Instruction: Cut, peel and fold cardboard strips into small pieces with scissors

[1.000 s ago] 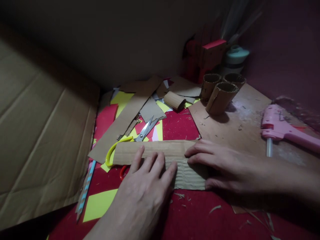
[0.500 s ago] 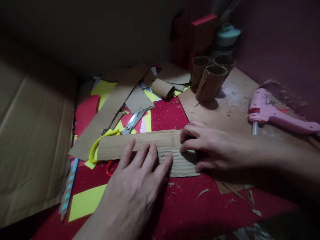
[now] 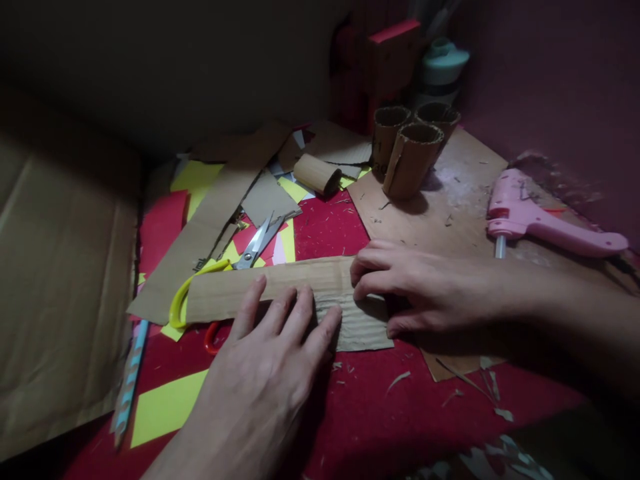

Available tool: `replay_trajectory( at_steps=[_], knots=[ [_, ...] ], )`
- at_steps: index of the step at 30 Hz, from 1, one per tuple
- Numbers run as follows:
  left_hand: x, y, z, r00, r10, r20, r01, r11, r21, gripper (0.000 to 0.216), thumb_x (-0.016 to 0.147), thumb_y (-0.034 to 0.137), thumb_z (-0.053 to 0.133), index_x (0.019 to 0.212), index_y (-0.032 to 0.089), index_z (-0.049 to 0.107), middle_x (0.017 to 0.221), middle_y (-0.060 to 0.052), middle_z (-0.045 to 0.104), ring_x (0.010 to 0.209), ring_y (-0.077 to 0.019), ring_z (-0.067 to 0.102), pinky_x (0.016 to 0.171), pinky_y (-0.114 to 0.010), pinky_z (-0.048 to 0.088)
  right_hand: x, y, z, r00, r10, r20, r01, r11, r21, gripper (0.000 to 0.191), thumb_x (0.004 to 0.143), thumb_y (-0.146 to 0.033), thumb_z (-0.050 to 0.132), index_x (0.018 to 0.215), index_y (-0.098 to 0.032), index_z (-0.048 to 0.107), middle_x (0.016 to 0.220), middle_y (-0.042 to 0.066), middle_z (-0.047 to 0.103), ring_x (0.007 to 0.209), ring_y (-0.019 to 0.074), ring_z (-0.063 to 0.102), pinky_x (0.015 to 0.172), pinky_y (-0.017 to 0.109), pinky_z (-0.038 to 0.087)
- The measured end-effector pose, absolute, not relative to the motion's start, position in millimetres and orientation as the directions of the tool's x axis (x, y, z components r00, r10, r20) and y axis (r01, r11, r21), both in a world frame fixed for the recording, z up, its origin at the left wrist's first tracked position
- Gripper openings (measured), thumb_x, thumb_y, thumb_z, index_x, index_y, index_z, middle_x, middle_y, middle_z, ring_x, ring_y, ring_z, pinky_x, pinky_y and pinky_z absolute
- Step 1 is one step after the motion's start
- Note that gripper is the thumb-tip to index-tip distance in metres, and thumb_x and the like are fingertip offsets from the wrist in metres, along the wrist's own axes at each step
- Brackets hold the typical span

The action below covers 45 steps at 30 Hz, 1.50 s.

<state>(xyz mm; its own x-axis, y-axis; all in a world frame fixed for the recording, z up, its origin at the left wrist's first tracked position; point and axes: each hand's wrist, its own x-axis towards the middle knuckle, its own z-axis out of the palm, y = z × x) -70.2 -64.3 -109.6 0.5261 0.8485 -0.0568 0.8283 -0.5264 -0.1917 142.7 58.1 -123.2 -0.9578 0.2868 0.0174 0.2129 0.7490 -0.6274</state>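
Observation:
A cardboard strip (image 3: 300, 275) lies across the red surface, with exposed ridges on its wider right part. My left hand (image 3: 273, 360) rests on it with fingers spread, pressing along its lower edge. My right hand (image 3: 400, 283) is closed around the strip's right end, its fingers curled on top and the thumb by the lower right corner. The strip covers part of the scissors (image 3: 253, 247), whose blades point away behind it. A yellow handle loop shows at the strip's left end, and a red one peeks out below.
Three cardboard tubes (image 3: 413, 160) stand on a brown board (image 3: 385, 220); another tube (image 3: 315, 173) lies on its side. A pink glue gun (image 3: 530, 217) rests at right. Cardboard and paper scraps (image 3: 273, 197) lie behind, a pencil (image 3: 131, 380) and large cardboard panel (image 3: 60, 280) at left.
The whole view has shifted slightly, so everything appears a little further left. Both hands keep their places on the cardboard strip, with hardly any visible finger movement.

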Motion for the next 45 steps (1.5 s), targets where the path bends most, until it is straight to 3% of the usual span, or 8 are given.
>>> replay_trajectory(
  at_steps=[12, 18, 21, 23, 27, 32, 41, 45],
  knots=[
    [-68, -62, -107, 0.501, 0.863, -0.07, 0.846, -0.505, -0.169, 0.043, 0.087, 0.018, 0.045, 0.127, 0.023, 0.059, 0.121, -0.012, 0.065, 0.112, -0.0318, 0.058, 0.106, -0.059, 0.029, 143, 57, -122, -0.957, 0.291, -0.016, 0.233, 0.734, -0.638, 0.015, 0.075, -0.01, 0.068, 0.087, -0.014, 0.059, 0.102, 0.007, 0.052, 0.096, 0.0195, 0.047, 0.08, 0.031, 0.041],
    [-69, -62, -111, 0.5, 0.862, -0.077, 0.844, -0.506, -0.178, 0.044, 0.086, 0.018, 0.046, 0.128, 0.023, 0.058, 0.121, -0.013, 0.064, 0.113, -0.0324, 0.057, 0.106, -0.06, 0.027, 145, 55, -112, -0.961, 0.262, -0.084, 0.257, 0.743, -0.618, 0.025, 0.073, -0.001, 0.057, 0.092, -0.016, 0.062, 0.103, 0.007, 0.053, 0.095, 0.0198, 0.049, 0.081, 0.032, 0.042],
    [-69, -62, -111, 0.489, 0.869, -0.078, 0.851, -0.495, -0.177, 0.044, 0.086, 0.019, 0.045, 0.128, 0.024, 0.058, 0.122, -0.012, 0.064, 0.114, -0.0321, 0.057, 0.107, -0.059, 0.027, 143, 54, -110, -0.96, 0.267, -0.084, 0.263, 0.758, -0.597, 0.014, 0.078, -0.007, 0.056, 0.086, -0.016, 0.062, 0.1, 0.006, 0.054, 0.092, 0.0194, 0.049, 0.081, 0.033, 0.043],
    [-68, -61, -109, 0.475, 0.875, -0.092, 0.858, -0.484, -0.173, 0.043, 0.088, 0.02, 0.045, 0.128, 0.025, 0.057, 0.122, -0.012, 0.064, 0.114, -0.0315, 0.057, 0.107, -0.058, 0.027, 141, 51, -111, -0.952, 0.298, -0.067, 0.279, 0.761, -0.586, 0.007, 0.085, -0.016, 0.056, 0.081, -0.017, 0.061, 0.099, 0.006, 0.054, 0.091, 0.0188, 0.049, 0.08, 0.033, 0.043],
    [-66, -61, -107, 0.476, 0.874, -0.102, 0.859, -0.486, -0.16, 0.042, 0.089, 0.023, 0.044, 0.13, 0.024, 0.056, 0.123, -0.012, 0.063, 0.115, -0.0315, 0.056, 0.107, -0.058, 0.028, 135, 41, -118, -0.942, 0.335, 0.016, 0.283, 0.82, -0.497, 0.015, 0.088, -0.031, 0.059, 0.082, -0.017, 0.059, 0.101, 0.007, 0.054, 0.092, 0.0207, 0.047, 0.078, 0.035, 0.042],
    [-69, -63, -111, 0.498, 0.864, -0.075, 0.848, -0.503, -0.168, 0.041, 0.09, 0.024, 0.042, 0.128, 0.023, 0.057, 0.121, -0.013, 0.064, 0.113, -0.0314, 0.057, 0.107, -0.059, 0.027, 128, 30, -132, -0.942, 0.309, 0.132, 0.244, 0.9, -0.361, 0.014, 0.089, -0.026, 0.057, 0.087, -0.012, 0.061, 0.099, 0.01, 0.056, 0.095, 0.0233, 0.045, 0.082, 0.038, 0.04],
    [-85, -62, -100, 0.501, 0.862, -0.071, 0.855, -0.506, -0.112, 0.039, 0.093, 0.024, 0.037, 0.124, 0.02, 0.06, 0.122, -0.013, 0.063, 0.117, -0.0319, 0.054, 0.105, -0.059, 0.032, 129, 29, -140, -0.947, 0.257, 0.192, 0.166, 0.906, -0.39, 0.018, 0.093, -0.022, 0.051, 0.08, -0.012, 0.059, 0.083, 0.006, 0.054, 0.076, 0.0171, 0.042, 0.066, 0.032, 0.035],
    [-93, -65, -94, 0.483, 0.874, 0.058, 0.874, -0.478, -0.088, 0.04, 0.091, 0.033, 0.047, 0.129, 0.022, 0.055, 0.136, -0.013, 0.052, 0.128, -0.0335, 0.044, 0.106, -0.057, 0.032, 128, 30, -139, -0.938, 0.263, 0.226, 0.151, 0.896, -0.417, 0.019, 0.094, -0.022, 0.05, 0.082, -0.011, 0.06, 0.084, 0.006, 0.054, 0.077, 0.0172, 0.043, 0.068, 0.032, 0.036]
  ],
)
